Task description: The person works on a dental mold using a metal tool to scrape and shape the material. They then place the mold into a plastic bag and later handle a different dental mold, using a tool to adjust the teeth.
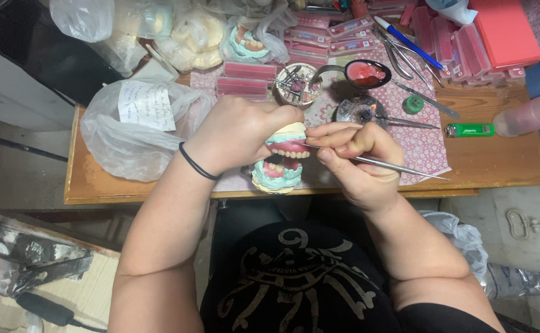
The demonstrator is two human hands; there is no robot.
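- The left hand (236, 132) wraps over the top of a dental model (284, 159), fingers curled firmly around its upper half; a black band sits on that wrist.
- The dental model shows pink wax gums and rows of pale teeth set on greenish plaster casts, and it sits at the near edge of the wooden table (498, 163), directly under and between the two grips.
- The right hand (356, 157) pinches a slim metal instrument (375, 162) like a pen, fingers closed tightly on its shaft; the tip touches the upper tooth row just right of the left hand's fingertips.
- The instrument's free end sticks out to the right of the right hand, over a pink patterned cloth (421, 142).
- Just beyond the right hand's knuckles stands a small burner (361, 112), with a spoon of red wax (365, 73) a little farther off.
- A green lighter (469, 129) lies to the right of that grip.
- To the left of the left hand lies a clear plastic bag (128, 132) with a paper note.
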